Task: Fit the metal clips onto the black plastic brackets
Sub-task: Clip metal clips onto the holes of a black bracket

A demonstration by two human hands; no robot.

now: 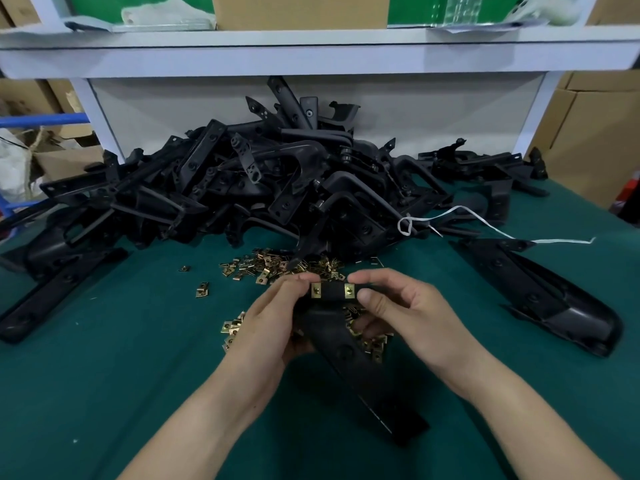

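A long black plastic bracket [349, 358] is held over the green table, its far end raised between my hands. Two brass metal clips [332, 290] sit side by side on that far end. My left hand [273, 317] grips the bracket from the left, fingertips by the left clip. My right hand [405, 313] pinches the end from the right, thumb beside the right clip. Loose brass clips [273, 266] lie scattered just beyond my hands, and more clips [232, 329] lie under them.
A big heap of black brackets [277, 181] fills the back of the green table [104, 375]. Single brackets lie at the left [52, 292] and right [547, 296]. A white string [485, 223] trails from the heap. A white shelf [311, 53] overhangs the back.
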